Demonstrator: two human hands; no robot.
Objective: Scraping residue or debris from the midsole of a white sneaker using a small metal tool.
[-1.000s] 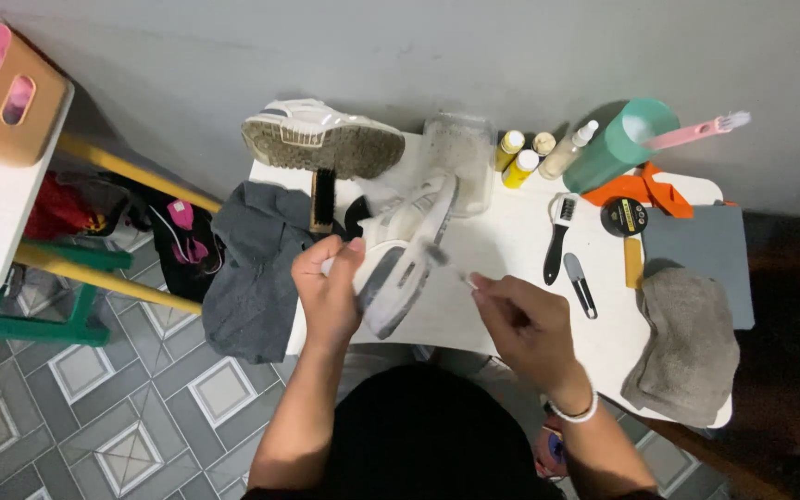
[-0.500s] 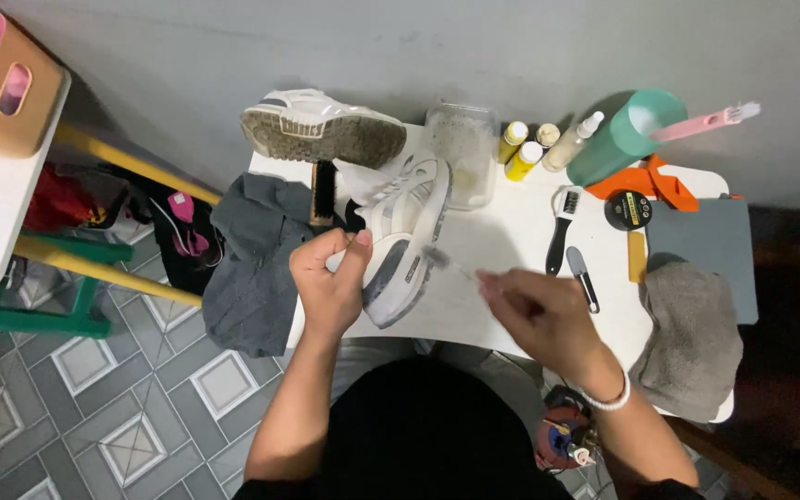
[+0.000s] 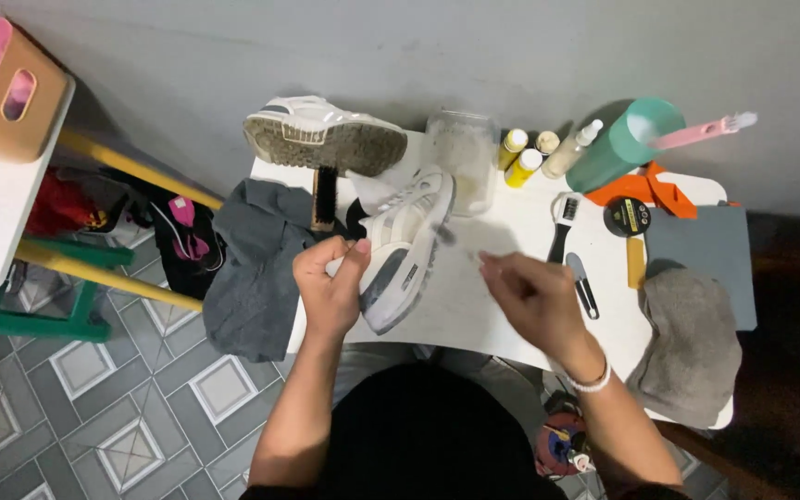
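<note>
My left hand (image 3: 331, 287) grips a white sneaker (image 3: 405, 245) over the left part of a small white table (image 3: 502, 315), holding it tilted with the toe toward the wall. My right hand (image 3: 530, 296) is closed on a thin brush handle whose bristled end (image 3: 446, 234) blurs against the sneaker's side. A second white sneaker (image 3: 321, 134) lies on its side at the table's back left, sole facing me.
A clear jar (image 3: 460, 157), small yellow-capped bottles (image 3: 520, 157), a teal cup (image 3: 622, 143) holding a pink brush, a round tin (image 3: 624, 216), black brushes (image 3: 562, 227), an orange cloth and grey cloths (image 3: 692, 343) sit on the table. A dark grey cloth (image 3: 256, 268) hangs off the left edge.
The sneaker has tilted and shifted slightly toward the wall in my left hand. My right hand moved a little right and back, working the small brush along the shoe.
</note>
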